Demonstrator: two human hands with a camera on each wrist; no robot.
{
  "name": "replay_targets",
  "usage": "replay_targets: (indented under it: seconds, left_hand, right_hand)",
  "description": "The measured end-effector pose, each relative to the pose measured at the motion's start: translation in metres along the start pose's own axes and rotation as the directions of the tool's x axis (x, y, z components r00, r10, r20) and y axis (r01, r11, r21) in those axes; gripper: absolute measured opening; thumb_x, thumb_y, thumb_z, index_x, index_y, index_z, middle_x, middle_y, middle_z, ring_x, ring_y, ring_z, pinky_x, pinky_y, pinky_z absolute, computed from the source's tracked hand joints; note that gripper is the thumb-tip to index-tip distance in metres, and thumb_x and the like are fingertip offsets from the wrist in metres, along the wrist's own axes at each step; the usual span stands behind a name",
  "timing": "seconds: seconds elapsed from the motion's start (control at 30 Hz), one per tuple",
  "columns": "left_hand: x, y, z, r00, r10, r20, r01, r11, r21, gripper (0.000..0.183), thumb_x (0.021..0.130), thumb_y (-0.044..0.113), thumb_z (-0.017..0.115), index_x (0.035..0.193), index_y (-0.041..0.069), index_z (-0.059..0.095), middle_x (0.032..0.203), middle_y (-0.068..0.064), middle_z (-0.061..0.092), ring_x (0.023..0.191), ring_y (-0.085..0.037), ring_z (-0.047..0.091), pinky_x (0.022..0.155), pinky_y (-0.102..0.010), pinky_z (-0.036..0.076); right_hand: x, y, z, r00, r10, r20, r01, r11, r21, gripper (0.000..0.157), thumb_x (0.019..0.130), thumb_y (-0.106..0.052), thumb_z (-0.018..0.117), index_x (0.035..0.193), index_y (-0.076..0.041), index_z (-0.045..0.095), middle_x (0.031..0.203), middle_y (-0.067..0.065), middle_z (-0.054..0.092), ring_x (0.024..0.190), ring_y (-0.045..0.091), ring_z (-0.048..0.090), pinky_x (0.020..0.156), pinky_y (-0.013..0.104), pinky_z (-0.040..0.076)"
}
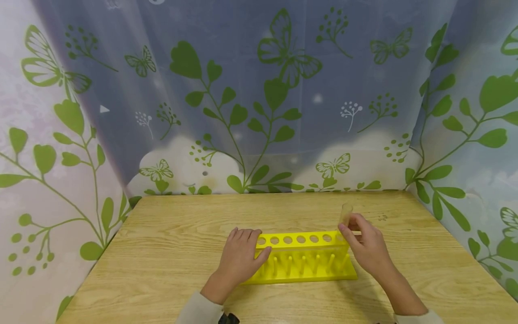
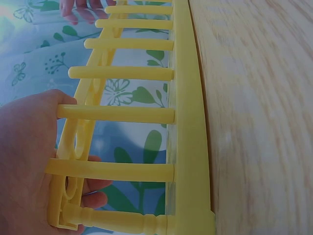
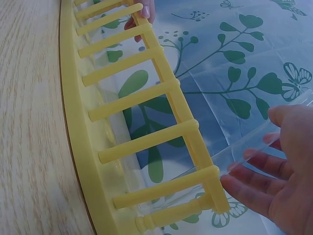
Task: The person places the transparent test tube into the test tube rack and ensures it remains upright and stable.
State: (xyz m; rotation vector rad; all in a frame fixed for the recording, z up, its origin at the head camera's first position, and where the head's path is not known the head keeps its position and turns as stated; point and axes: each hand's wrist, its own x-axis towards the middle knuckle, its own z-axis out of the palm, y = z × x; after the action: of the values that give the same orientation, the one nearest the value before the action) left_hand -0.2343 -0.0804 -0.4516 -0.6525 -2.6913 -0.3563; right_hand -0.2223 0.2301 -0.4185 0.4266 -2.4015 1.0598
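Pale sleeves (image 1: 200, 309) come in at the bottom edge, and out of them reach two hands, both at work on a yellow rack (image 1: 299, 278) standing on the wood-grain table (image 1: 182, 225). Left hand (image 1: 242, 255) has the rack's left end: thumb on the near side, fingers over the top and down the far side, a curled hold on the upper bar. Over to the right hand (image 1: 369, 246), and it's a pinch! Clear tube (image 1: 346, 215) sits between thumb and fingertips, the gap just tube-wide, the lower fingers loosely bent beside the rack's right end. Tube's top pokes above the fingers, tilted slightly; its lower part runs down at the end hole, though whether it's seated, I can't tell.
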Motion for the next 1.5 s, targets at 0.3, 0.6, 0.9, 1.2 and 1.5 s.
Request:
replay_targets:
  seconds: [0.3, 0.6, 0.9, 1.2, 1.5]
  left_hand:
    - [0.0006, -0.0003, -0.0007, 1.0, -0.004, 0.01, 0.004, 1.0, 0.007, 0.052, 0.096, 0.048, 0.054, 0.126, 0.006, 0.059, 0.119, -0.009, 0.063, 0.112, -0.027, 0.057, 0.108, -0.053, 0.035]
    - [0.0003, -0.0004, -0.0001, 1.0, -0.007, 0.013, 0.007, 1.0, 0.003, 0.052, 0.095, 0.048, 0.054, 0.126, 0.006, 0.06, 0.119, -0.009, 0.063, 0.112, -0.028, 0.057, 0.108, -0.053, 0.035]
    - [0.0009, 0.0, -0.0001, 1.0, -0.008, 0.014, 0.008, 1.0, 0.006, 0.052, 0.096, 0.048, 0.053, 0.126, 0.007, 0.06, 0.119, -0.008, 0.063, 0.112, -0.027, 0.057, 0.108, -0.053, 0.034]
    - [0.0009, 0.0009, -0.001, 1.0, -0.008, 0.01, 0.008, 1.0, 0.007, 0.051, 0.095, 0.048, 0.054, 0.126, 0.006, 0.06, 0.119, -0.008, 0.063, 0.112, -0.027, 0.057, 0.108, -0.053, 0.035]
    - [0.001, 0.0015, -0.0012, 0.999, -0.018, 0.029, 0.018, 1.0, 0.006, 0.052, 0.096, 0.048, 0.054, 0.127, 0.006, 0.059, 0.12, -0.009, 0.063, 0.113, -0.028, 0.057, 0.108, -0.052, 0.035]
  right_hand:
    - [0.001, 0.0006, 0.0004, 1.0, 0.026, 0.013, -0.026, 1.0, 0.0, 0.012, 0.1, -0.018, 0.055, 0.104, -0.006, 0.059, 0.097, 0.004, 0.065, 0.094, 0.029, 0.065, 0.072, 0.04, 0.058]
    - [0.0007, -0.0001, -0.0001, 0.998, 0.054, 0.028, -0.054, 0.999, 0.008, 0.015, 0.1, -0.02, 0.055, 0.105, -0.006, 0.059, 0.097, 0.004, 0.066, 0.095, 0.028, 0.065, 0.072, 0.04, 0.058]
    - [0.0011, 0.0, -0.001, 0.998, 0.055, 0.033, -0.056, 0.998, 0.004, 0.015, 0.1, -0.02, 0.055, 0.105, -0.006, 0.058, 0.097, 0.005, 0.066, 0.095, 0.028, 0.065, 0.072, 0.04, 0.058]
    - [0.0017, 0.0004, -0.0023, 0.995, 0.075, 0.065, -0.075, 0.997, -0.003, 0.014, 0.1, -0.022, 0.055, 0.103, -0.008, 0.057, 0.097, 0.004, 0.065, 0.096, 0.026, 0.064, 0.074, 0.041, 0.058]
    - [0.0014, 0.0003, -0.003, 0.991, 0.094, 0.096, -0.095, 0.995, 0.0, 0.015, 0.1, -0.024, 0.055, 0.103, -0.009, 0.056, 0.095, 0.003, 0.064, 0.095, 0.024, 0.063, 0.076, 0.041, 0.058]
